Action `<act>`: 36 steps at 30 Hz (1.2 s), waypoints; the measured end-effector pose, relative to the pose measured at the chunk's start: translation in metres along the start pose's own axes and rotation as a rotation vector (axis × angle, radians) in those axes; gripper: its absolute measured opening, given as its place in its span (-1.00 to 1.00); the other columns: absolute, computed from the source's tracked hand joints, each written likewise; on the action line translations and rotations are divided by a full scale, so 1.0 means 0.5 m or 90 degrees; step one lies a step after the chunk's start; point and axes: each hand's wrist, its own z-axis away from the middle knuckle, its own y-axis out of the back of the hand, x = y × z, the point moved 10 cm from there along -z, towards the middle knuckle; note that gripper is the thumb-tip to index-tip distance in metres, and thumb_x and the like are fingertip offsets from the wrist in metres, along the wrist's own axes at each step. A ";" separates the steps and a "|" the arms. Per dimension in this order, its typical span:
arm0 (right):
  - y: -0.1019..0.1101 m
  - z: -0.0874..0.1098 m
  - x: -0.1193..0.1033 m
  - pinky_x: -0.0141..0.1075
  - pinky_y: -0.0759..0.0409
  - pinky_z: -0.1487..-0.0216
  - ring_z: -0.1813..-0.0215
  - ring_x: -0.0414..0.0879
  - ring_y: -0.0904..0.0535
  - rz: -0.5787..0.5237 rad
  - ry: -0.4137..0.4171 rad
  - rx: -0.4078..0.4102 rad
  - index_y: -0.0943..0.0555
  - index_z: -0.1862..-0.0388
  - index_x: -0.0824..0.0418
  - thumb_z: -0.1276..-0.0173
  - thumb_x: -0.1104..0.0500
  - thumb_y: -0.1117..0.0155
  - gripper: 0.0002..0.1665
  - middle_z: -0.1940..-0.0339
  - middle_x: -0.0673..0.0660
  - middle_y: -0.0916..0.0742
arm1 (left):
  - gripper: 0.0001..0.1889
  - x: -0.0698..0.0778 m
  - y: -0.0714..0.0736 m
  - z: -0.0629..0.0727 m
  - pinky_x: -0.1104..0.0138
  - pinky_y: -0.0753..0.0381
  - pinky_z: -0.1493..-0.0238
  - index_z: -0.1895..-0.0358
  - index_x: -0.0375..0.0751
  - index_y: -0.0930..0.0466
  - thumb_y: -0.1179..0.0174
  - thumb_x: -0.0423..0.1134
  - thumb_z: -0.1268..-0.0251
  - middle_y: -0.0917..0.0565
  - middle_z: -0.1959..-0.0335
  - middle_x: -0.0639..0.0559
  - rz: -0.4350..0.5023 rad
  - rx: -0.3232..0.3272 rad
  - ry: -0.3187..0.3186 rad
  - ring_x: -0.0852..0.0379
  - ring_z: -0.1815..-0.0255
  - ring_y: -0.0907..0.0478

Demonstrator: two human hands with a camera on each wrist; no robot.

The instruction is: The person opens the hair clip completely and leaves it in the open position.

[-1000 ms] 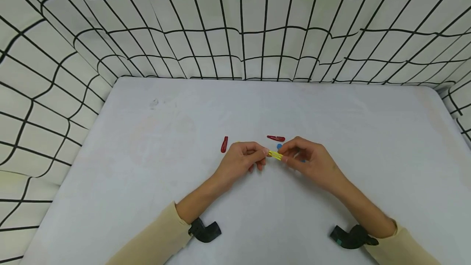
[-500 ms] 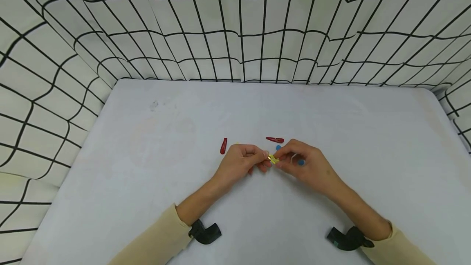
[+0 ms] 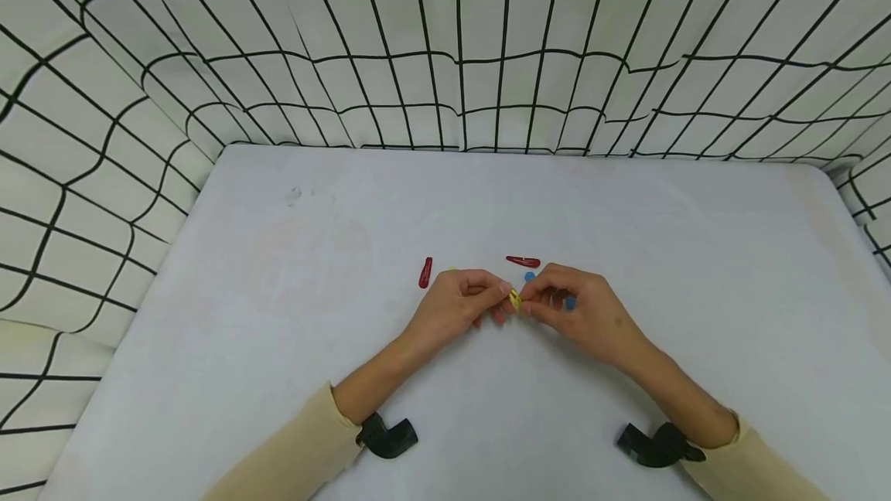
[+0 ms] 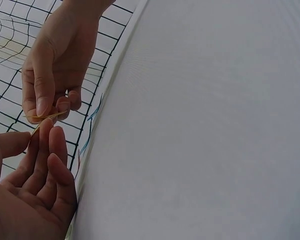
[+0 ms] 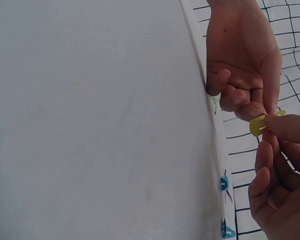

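Yellow clip (image 3: 515, 299) pinched above a white table (image 3: 334, 230)
Nearest, beige sleeves (image 3: 299, 447) with dark wrist cameras (image 3: 387, 441) beside the cuffs; farther in, the left hand (image 3: 455, 304) pinches the clip between thumb and fingers, and the right hand (image 3: 588, 311) pinches it from the other side, the two hands' fingertips close together; one blue piece (image 3: 571, 303) shows past the right hand's fingers, another (image 3: 530, 277) just beyond; farther lie two red clips (image 3: 425, 273) (image 3: 524, 261), well apart, one lengthwise, one crosswise; at the back, a black-lined white wall (image 3: 480, 45).
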 end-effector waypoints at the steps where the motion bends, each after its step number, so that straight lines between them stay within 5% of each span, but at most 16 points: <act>1: 0.000 -0.001 0.001 -0.40 -0.57 0.27 0.31 -0.22 -0.59 0.000 -0.002 0.001 -0.75 0.24 -0.09 -0.30 0.27 -0.54 -0.76 0.34 -0.16 -0.71 | -0.76 0.001 0.001 0.001 0.43 -0.51 0.38 0.17 -0.11 -0.80 -0.24 -0.05 -0.52 -0.82 0.27 -0.13 -0.002 0.002 0.000 0.05 0.29 -0.71; 20: -0.005 -0.032 0.016 -0.37 -0.60 0.15 0.27 -0.20 -0.60 0.030 -0.050 0.022 -0.75 0.23 0.08 -0.33 0.25 -0.50 -0.90 0.37 -0.04 -0.75 | -0.83 -0.011 0.016 0.014 0.43 -0.54 0.38 -0.01 -0.05 -0.76 -0.24 -0.18 -0.51 -0.84 0.14 -0.04 -0.036 0.018 -0.002 0.12 0.23 -0.75; 28: -0.009 -0.046 0.024 -0.37 -0.61 0.13 0.27 -0.18 -0.63 0.029 -0.078 0.029 -0.74 0.25 0.10 -0.35 0.17 -0.50 -0.93 0.29 -0.01 -0.82 | -0.80 -0.003 0.025 0.023 0.42 -0.50 0.37 -0.06 0.01 -0.76 -0.28 -0.17 -0.47 -0.83 0.31 0.01 -0.110 0.046 -0.009 0.17 0.28 -0.68; 33: -0.014 -0.057 0.024 -0.38 -0.62 0.16 0.21 -0.18 -0.69 0.012 -0.089 0.026 -0.74 0.24 0.11 -0.38 0.15 -0.48 -0.93 0.01 0.06 -0.86 | -0.74 0.002 0.030 0.036 0.34 -0.56 0.09 -0.15 0.04 -0.73 -0.29 -0.14 -0.47 -0.83 0.23 0.10 -0.164 0.074 -0.017 0.25 0.20 -0.71; 36: -0.020 -0.064 0.024 -0.39 -0.62 0.19 0.21 -0.16 -0.70 -0.002 -0.093 0.022 -0.74 0.22 0.14 -0.38 0.18 -0.48 -0.93 0.03 0.10 -0.85 | -0.70 0.005 0.030 0.045 0.29 -0.57 -0.04 -0.20 0.03 -0.70 -0.28 -0.20 -0.46 -0.80 0.07 0.15 -0.185 0.085 -0.025 0.29 0.17 -0.73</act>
